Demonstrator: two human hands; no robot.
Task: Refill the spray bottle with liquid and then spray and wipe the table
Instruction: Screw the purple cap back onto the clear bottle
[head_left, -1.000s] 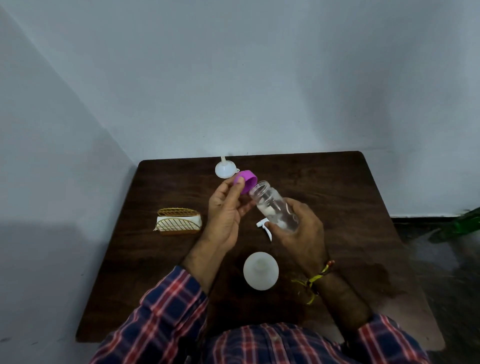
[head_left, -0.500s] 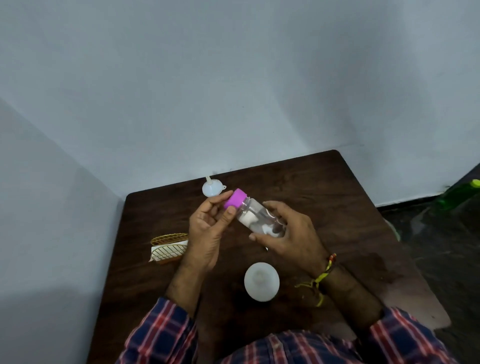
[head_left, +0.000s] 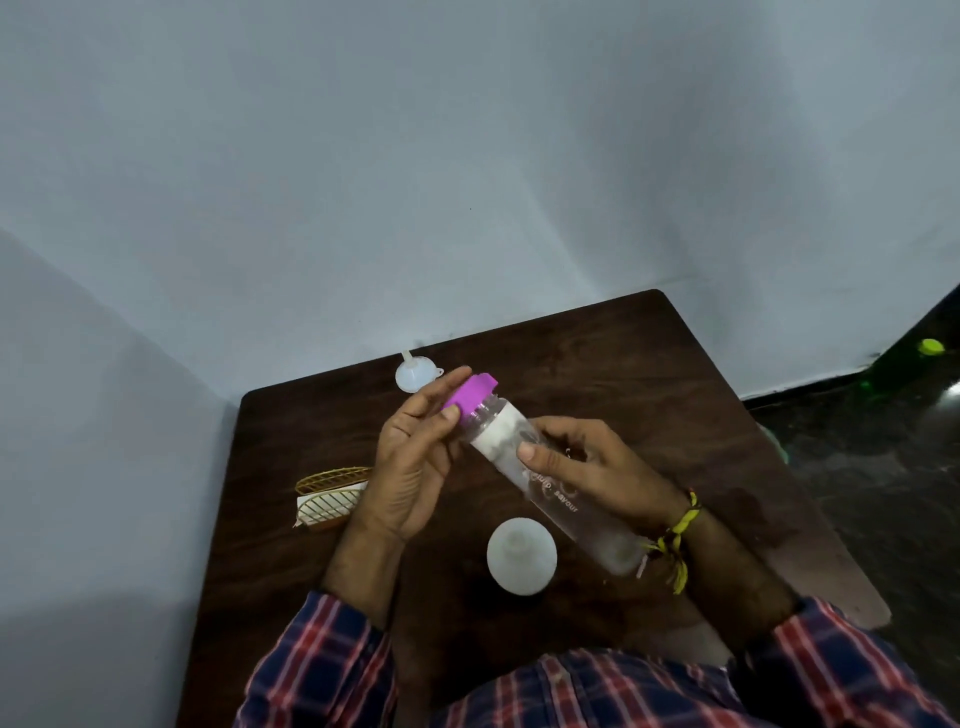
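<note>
A clear plastic bottle (head_left: 558, 501) lies tilted over the dark wooden table (head_left: 649, 374), held round its middle by my right hand (head_left: 592, 467). Its purple cap (head_left: 470, 396) sits on the neck, pinched by the thumb and fingers of my left hand (head_left: 413, 462). Below the hands, the white spray bottle body (head_left: 521, 556) stands upright on the table without its head. A small white funnel (head_left: 413, 371) lies near the table's far edge. The spray head is hidden behind my hands.
A gold wire napkin holder (head_left: 332, 493) with white napkins stands at the left of the table. The table sits in a wall corner. A green bottle (head_left: 930, 347) shows on the dark floor at the far right.
The purple cap went from beside the open neck onto the bottle, with my left hand still on it. The bottle has drawn closer to me and the view has tilted up and rolled.
</note>
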